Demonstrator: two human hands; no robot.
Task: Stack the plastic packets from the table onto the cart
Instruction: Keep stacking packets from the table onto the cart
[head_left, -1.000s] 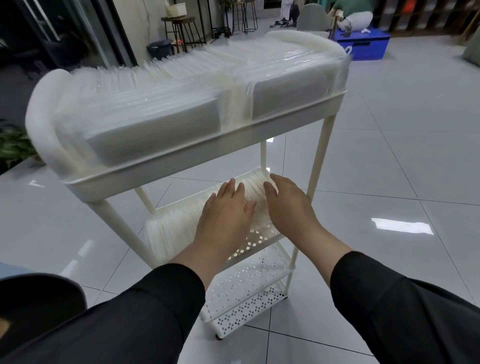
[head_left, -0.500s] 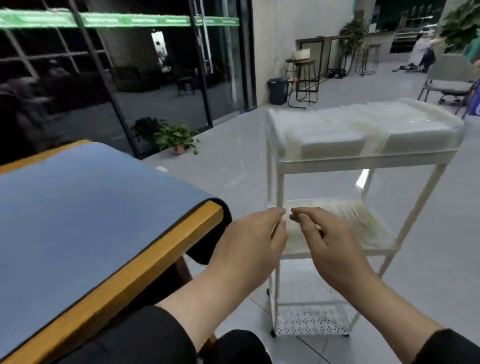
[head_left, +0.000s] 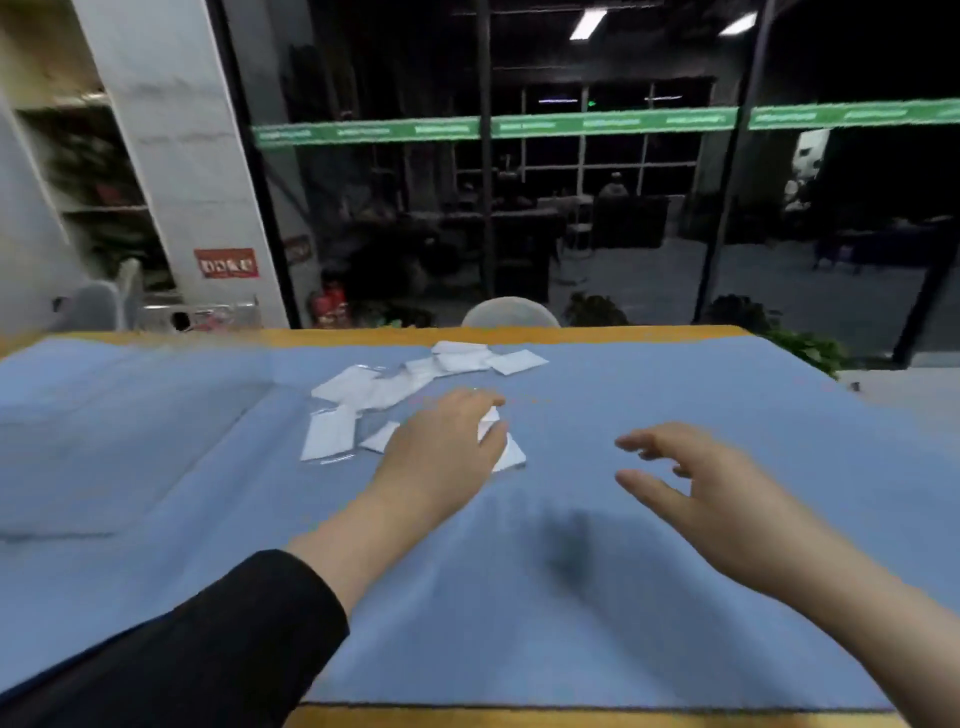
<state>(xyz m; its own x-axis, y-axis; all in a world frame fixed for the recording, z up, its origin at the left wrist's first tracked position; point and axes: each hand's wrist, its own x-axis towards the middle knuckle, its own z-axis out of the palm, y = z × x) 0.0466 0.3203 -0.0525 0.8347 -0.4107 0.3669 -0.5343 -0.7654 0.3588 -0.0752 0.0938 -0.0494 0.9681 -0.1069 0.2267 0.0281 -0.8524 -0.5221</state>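
Head view: a person's two bare hands reach over a table covered by a blue mat, its wooden edge showing at the near and far sides. The left hand lies palm down on the nearest of the plastic packets, its fingers close together over a white packet whose corners show beyond the fingertips; whether they have begun to pinch it cannot be told through the blur. The right hand hovers apart to the right, fingers spread and loosely bent, holding nothing. The remaining packets lie scattered flat on the mat in a loose cluster just beyond the left hand, some overlapping. The cart is not in view. Judged step: gathering a fresh batch from the table. The next move likely calls for sweeping the loose packets together, squaring them into a bundle with both hands, then turning toward the cart
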